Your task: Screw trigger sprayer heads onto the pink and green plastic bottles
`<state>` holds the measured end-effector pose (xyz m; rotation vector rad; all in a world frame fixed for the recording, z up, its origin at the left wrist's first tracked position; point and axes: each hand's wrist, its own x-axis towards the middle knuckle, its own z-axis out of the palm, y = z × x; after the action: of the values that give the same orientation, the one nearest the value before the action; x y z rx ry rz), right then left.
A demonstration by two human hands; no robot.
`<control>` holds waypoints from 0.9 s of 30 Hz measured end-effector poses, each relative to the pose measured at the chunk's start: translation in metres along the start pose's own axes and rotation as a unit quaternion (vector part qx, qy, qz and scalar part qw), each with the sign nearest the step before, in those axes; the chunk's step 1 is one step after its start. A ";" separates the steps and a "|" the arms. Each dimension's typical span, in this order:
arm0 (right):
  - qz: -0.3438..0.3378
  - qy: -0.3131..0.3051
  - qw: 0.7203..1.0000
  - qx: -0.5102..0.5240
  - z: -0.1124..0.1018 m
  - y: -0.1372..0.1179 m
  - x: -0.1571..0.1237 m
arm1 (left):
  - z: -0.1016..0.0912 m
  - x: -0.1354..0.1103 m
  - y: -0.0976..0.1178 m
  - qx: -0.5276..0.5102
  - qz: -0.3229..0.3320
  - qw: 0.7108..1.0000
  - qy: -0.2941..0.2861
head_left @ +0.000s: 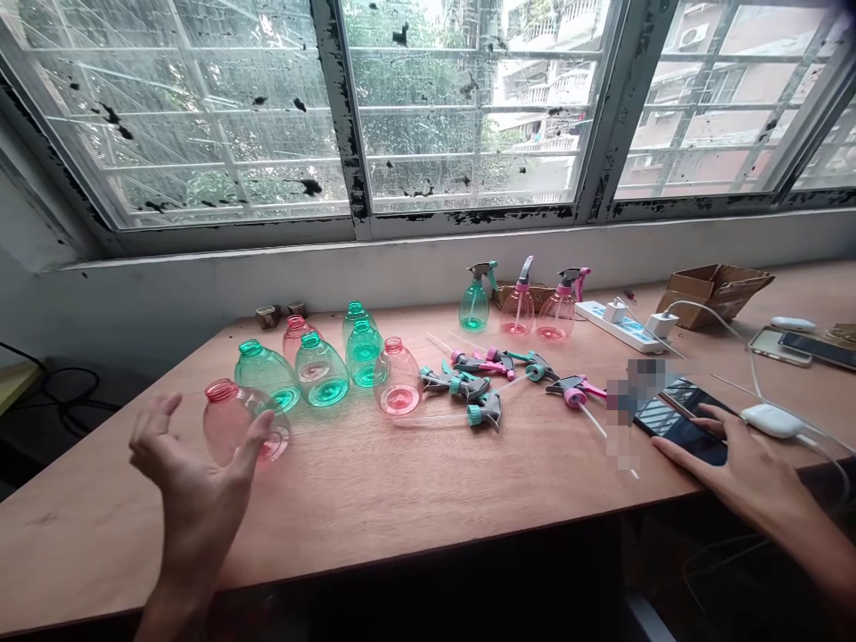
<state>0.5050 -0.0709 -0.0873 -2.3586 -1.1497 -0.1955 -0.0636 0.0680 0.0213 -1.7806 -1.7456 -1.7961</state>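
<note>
My left hand (193, 464) is raised at the left with thumb and fingers spread. Behind it a pink see-through bottle (231, 417) without a top leans to one side; I cannot tell whether the hand touches it. My right hand (739, 455) grips a dark phone (688, 419) near the table's front edge. Several open-necked bottles stand in a group, among them a green bottle (322, 370) and another pink bottle (399, 379). Beside them lie loose spray heads with thin tubes, such as a green-and-grey spray head (485, 413) and a pink-and-grey spray head (573, 390).
At the back stand a green spray bottle (474, 306) and two pink ones (555, 312) with heads on. A white power strip (619, 327) carries plugs and cables. A cardboard box (715, 292), a white earbud case (772, 420) and more phones (779, 346) lie on the right.
</note>
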 end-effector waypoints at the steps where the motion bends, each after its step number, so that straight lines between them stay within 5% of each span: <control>1: 0.004 0.002 1.000 -0.002 0.000 -0.003 -0.001 | -0.001 0.004 -0.005 0.003 -0.034 0.999 -0.017; 4: 0.013 0.032 0.999 -0.034 -0.007 -0.022 -0.009 | -0.001 0.009 -0.014 -0.019 -0.112 0.990 -0.087; 7: -0.024 0.070 0.997 -0.020 -0.019 -0.055 -0.019 | 0.001 0.004 -0.012 -0.031 -0.121 0.984 -0.125; 13: -0.248 0.054 0.957 0.140 -0.027 -0.136 -0.035 | 0.011 -0.029 0.007 -0.078 0.017 0.962 -0.260; 18: -0.320 -0.018 0.938 0.134 -0.002 -0.190 -0.059 | 0.025 -0.069 0.018 -0.119 0.074 0.920 -0.367; 21: -0.352 -0.060 0.926 0.122 0.015 -0.209 -0.072 | 0.029 -0.087 0.026 -0.163 0.069 0.875 -0.451; 27: -0.340 -0.051 0.935 0.084 0.027 -0.206 -0.062 | 0.029 -0.088 0.040 -0.203 0.020 0.838 -0.506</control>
<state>0.3052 0.0053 -0.0537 -1.7586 -1.9173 -0.1993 0.0122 0.0198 -0.0259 -3.3372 -1.5156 -1.2998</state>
